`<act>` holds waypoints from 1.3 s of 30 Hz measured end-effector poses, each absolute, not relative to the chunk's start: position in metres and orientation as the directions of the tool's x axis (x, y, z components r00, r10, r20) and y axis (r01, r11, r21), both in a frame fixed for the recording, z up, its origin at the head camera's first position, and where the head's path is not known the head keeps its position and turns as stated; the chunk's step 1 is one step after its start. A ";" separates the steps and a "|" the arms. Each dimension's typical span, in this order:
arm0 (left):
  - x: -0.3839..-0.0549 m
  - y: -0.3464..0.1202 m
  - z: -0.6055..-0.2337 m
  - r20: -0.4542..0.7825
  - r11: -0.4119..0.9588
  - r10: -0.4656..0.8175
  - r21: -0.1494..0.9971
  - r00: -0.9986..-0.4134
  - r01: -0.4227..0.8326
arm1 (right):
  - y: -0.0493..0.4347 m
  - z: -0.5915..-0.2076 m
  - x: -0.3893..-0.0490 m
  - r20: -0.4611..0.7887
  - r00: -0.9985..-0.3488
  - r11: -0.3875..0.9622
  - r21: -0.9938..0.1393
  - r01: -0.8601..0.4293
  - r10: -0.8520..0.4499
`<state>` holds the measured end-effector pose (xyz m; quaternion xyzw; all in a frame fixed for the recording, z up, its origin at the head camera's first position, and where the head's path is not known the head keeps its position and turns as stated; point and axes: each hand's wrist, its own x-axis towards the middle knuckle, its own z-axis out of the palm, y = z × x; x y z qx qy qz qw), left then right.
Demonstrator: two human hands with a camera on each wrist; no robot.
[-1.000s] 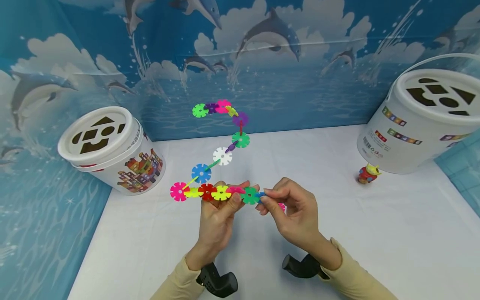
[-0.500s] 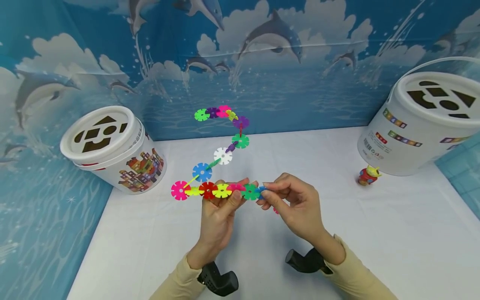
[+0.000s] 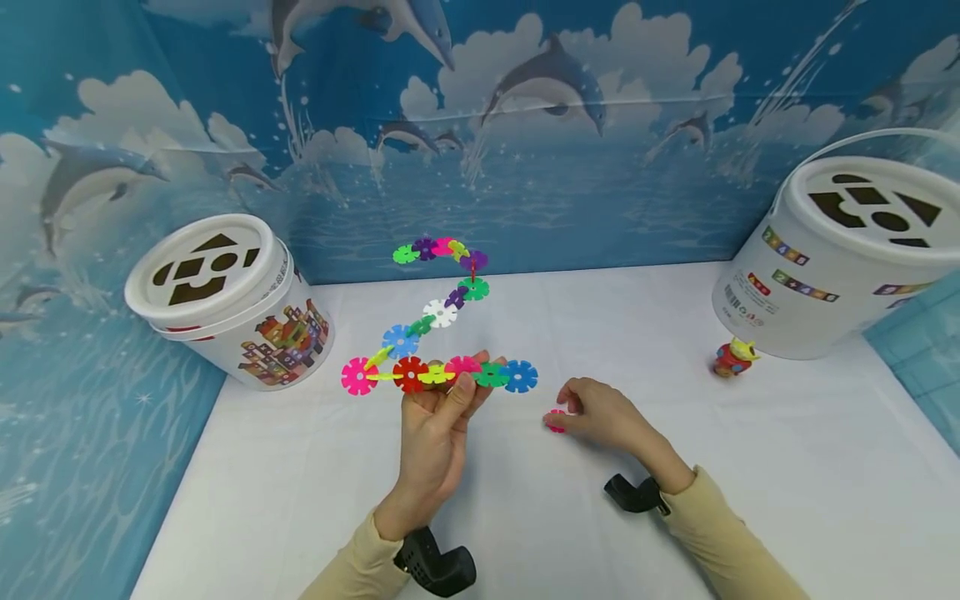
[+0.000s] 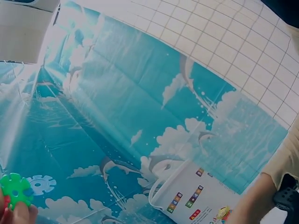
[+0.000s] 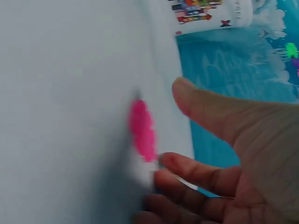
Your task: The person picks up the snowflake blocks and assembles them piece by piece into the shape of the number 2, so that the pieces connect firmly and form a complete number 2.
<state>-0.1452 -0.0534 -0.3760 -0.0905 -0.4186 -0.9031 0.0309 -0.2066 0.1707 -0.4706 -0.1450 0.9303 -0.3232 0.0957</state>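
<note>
My left hand [image 3: 435, 442] pinches a chain of interlocking snowflake discs, thumb at the pink disc [image 3: 462, 367]. Past it come a green disc [image 3: 491, 375] and, at the free right end, a blue disc [image 3: 521, 377]. From the left end the chain zigzags up and back through blue, white and purple discs to a light green disc [image 3: 406, 254]. Low on the right, my right hand [image 3: 611, 421] reaches to a loose pink disc [image 5: 142, 130] on the table. In the right wrist view its thumb and fingers stand apart, the disc just beyond the fingertips.
A white bucket [image 3: 288, 333] with shape holes in its lid stands left, a larger handled one [image 3: 780, 292] right. Beside the latter is a small red and yellow toy figure [image 3: 735, 358]. A dolphin-print cloth [image 3: 600, 200] hangs behind the white table [image 3: 300, 483].
My right hand has let go of the blue disc at the chain's end and moved right and down to the loose pink disc. The chain's far end has dipped; my left hand keeps its hold.
</note>
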 end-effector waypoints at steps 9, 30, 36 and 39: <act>-0.145 -0.053 -0.376 0.176 -0.648 0.016 0.752 -0.984 0.124 | 0.160 -0.489 -0.200 -0.016 -0.942 0.774 -0.574 -0.267 -0.336; -0.144 -0.050 -0.379 0.202 -0.624 0.009 0.766 -0.979 0.152 | 0.158 -0.361 -0.155 0.321 -0.909 -0.252 -0.933 -0.256 -0.266; -0.143 -0.051 -0.378 0.209 -0.628 0.009 0.762 -0.978 0.157 | 0.153 -0.354 -0.149 0.417 -0.887 -0.204 -0.902 -0.380 -0.197; -0.144 -0.051 -0.378 0.218 -0.631 0.007 0.758 -0.976 0.165 | 0.152 -0.355 -0.151 0.489 -0.854 -0.244 -0.863 -0.443 -0.180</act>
